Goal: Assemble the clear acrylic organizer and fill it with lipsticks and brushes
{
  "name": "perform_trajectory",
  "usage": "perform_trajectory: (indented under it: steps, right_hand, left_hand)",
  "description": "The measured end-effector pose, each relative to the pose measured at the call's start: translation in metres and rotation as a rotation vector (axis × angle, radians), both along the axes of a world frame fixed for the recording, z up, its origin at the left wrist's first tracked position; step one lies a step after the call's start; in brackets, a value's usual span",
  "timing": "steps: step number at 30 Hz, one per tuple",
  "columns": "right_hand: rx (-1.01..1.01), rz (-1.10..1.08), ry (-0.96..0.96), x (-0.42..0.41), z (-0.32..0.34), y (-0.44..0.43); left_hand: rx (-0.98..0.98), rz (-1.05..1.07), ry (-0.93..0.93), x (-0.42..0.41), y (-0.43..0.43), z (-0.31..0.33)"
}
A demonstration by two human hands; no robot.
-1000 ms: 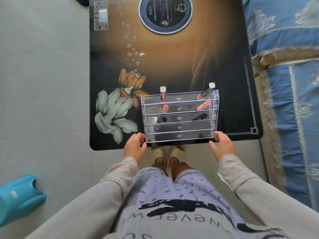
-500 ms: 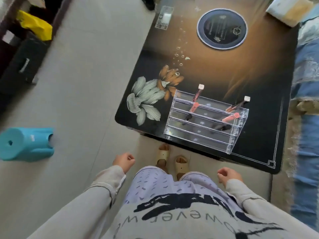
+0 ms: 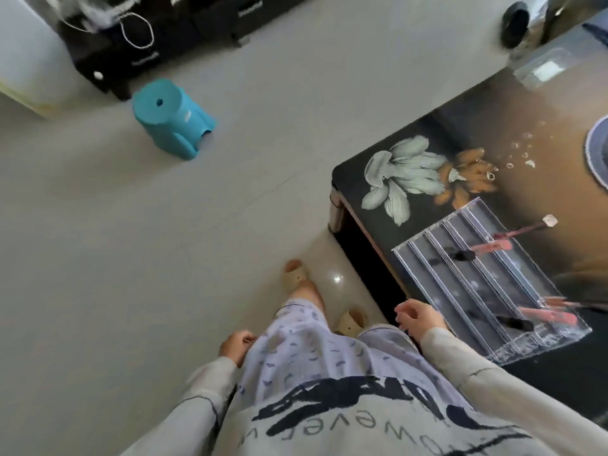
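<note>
The clear acrylic organizer [image 3: 487, 284] stands on the dark glass table [image 3: 378, 172] at the right, near the table's front edge. Pink lipsticks [image 3: 592, 247] and black-tipped brushes [image 3: 515, 322] stick out of its tiered rows at both ends. My left hand [image 3: 234, 347] hangs by my left thigh, fingers loosely curled, holding nothing. My right hand [image 3: 419, 319] hovers in front of the table edge, a short way from the organizer's near corner, fingers loosely curled and empty.
A blue plastic stool [image 3: 172, 116] stands on the pale floor at the upper left. Dark cabinets and a black bag [image 3: 131, 51] line the far wall. My feet in beige slippers [image 3: 296, 274] stand beside the table's corner leg.
Both hands let go of the organizer and dropped to my sides. My head and body turned left, so the table slid to the right of view and the stool came nearer the middle.
</note>
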State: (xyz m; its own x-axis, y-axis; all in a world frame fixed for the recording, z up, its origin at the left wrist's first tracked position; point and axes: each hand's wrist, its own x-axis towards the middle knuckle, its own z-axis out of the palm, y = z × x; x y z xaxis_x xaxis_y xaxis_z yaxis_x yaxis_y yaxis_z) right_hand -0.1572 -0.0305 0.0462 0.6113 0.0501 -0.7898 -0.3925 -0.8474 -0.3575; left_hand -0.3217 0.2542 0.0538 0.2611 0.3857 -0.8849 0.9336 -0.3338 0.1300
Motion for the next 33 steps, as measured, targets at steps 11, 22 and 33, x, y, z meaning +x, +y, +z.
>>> perform_trajectory:
  steps: [11, 22, 33]
  right_hand:
    - [-0.001, 0.240, -0.048, 0.068, 0.001, 0.123]
    - [-0.101, -0.059, -0.034, 0.098, -0.007, 0.239]
    - [-0.068, -0.140, 0.014, 0.195, -0.018, 0.313]
  left_hand:
    - [0.032, 0.285, -0.026, 0.000, 0.078, 0.000]
    - [0.054, 0.254, -0.205, 0.127, 0.285, 0.016]
    - [-0.020, 0.165, -0.207, 0.264, 0.343, 0.003]
